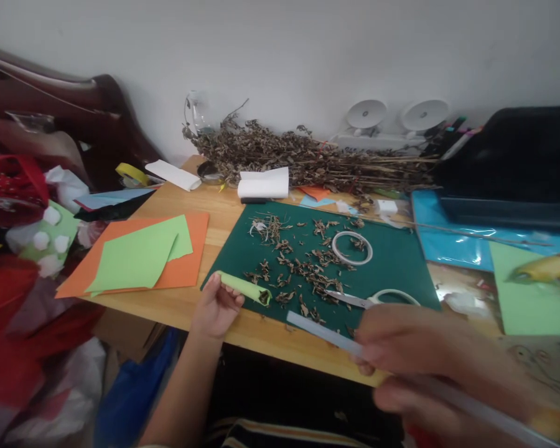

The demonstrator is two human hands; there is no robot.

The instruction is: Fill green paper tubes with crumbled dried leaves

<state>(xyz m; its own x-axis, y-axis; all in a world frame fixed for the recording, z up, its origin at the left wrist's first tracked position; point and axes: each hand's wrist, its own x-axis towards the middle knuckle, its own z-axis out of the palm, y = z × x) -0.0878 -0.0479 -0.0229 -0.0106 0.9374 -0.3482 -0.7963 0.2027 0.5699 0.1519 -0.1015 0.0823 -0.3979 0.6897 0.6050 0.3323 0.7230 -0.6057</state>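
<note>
Single head-worn view, directed forward and obliquely down from the wearer's side of the light-brown wooden worktop (224, 214); the blurred bare right hand (415, 342) lies nearest the lens, the plain pale-grey wall (280, 56) farthest.

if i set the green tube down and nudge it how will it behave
The green tube, held in the left hand, is probably light, looking like rolled paper, and might dent if squeezed. Its round shape suggests it could roll if nudged. Dark leafy bits show at its open end, so some may spill if tipped.
</note>
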